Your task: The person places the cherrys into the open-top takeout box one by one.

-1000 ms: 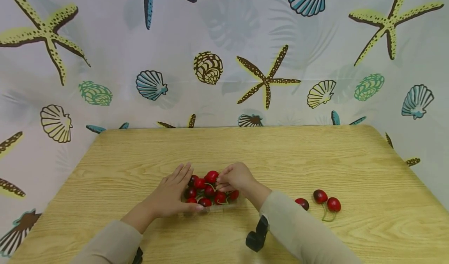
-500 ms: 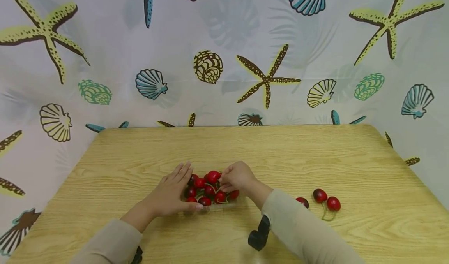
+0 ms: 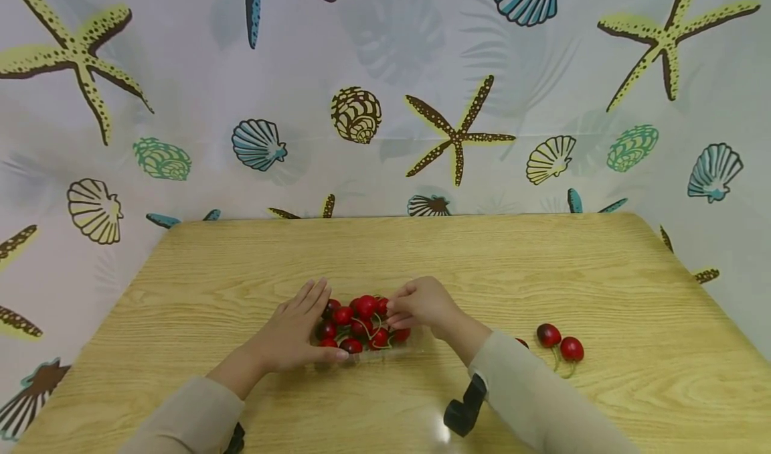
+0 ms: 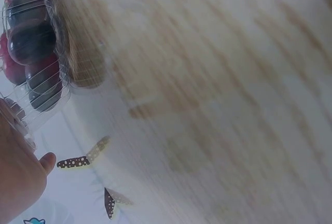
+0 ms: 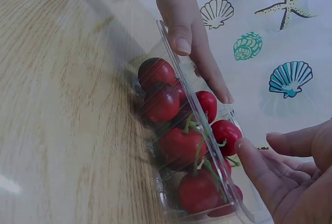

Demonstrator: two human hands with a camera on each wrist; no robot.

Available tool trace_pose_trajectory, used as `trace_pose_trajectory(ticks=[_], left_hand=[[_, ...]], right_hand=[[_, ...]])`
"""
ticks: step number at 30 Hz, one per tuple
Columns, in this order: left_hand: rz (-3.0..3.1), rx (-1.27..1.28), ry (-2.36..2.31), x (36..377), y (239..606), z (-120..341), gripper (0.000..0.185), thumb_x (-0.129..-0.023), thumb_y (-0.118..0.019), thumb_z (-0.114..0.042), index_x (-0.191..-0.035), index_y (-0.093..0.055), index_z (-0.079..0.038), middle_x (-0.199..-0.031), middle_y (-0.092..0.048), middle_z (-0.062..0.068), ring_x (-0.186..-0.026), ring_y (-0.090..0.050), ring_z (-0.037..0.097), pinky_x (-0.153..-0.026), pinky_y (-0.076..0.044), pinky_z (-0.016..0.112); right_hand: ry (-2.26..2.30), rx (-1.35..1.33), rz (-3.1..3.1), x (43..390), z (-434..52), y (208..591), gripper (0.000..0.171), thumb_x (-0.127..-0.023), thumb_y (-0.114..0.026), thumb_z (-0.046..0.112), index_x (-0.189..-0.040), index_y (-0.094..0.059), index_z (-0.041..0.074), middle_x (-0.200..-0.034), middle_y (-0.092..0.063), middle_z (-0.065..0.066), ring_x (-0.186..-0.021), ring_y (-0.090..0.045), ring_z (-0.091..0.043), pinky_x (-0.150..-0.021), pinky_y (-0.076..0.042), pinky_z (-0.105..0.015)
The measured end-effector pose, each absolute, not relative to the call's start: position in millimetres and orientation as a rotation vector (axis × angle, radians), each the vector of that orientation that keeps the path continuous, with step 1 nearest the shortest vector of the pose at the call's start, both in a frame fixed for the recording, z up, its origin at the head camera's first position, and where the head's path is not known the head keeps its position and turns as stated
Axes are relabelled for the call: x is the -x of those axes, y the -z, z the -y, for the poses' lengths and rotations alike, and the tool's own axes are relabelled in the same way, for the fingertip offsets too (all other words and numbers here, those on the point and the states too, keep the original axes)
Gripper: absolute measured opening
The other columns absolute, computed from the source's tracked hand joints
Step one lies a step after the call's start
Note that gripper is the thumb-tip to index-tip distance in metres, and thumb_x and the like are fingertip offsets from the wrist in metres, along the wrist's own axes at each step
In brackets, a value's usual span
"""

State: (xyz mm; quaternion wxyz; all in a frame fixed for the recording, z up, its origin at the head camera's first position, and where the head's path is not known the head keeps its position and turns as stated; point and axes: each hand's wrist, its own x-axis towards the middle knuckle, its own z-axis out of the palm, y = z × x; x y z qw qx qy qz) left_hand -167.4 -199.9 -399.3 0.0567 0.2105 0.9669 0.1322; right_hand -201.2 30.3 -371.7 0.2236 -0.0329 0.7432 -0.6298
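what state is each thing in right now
box: clear, open-topped, flat on the table, full of cherries
boxed cherries: heaped inside, stems on
loose cherries: a joined pair on the table right of the box, a third partly hidden by the right sleeve
left hand: fingers straight, steadying the box's left side, thumb on the near wall
right hand: fingers loosely curled at the box's right end, holding nothing
table: wood grain, level

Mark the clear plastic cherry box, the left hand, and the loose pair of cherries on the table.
clear plastic cherry box (image 5: 199,117), right wrist view, on its near rim.
left hand (image 3: 293,333), head view, on the back of the hand.
loose pair of cherries (image 3: 571,349), head view, on the right cherry of the pair.
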Motion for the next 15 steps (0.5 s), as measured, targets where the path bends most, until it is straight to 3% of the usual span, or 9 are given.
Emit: trace_pose_trajectory(ticks=[15], left_hand=[[-2.937,-0.650,-0.402,168,400,199,0.106,-0.067,-0.043,-0.073,-0.139,-0.010,-0.003,-0.144,-0.001,0.009,-0.129,0.001,0.028,-0.093,-0.013,0.059]], right_hand=[[1.849,0.125,-1.966,195,-62,371,0.025,-0.083,-0.053,-0.001,-0.103,-0.053,-0.016,-0.086,-0.061,-0.022,-0.071,-0.062,-0.023,-0.069,-0.048,-0.036]])
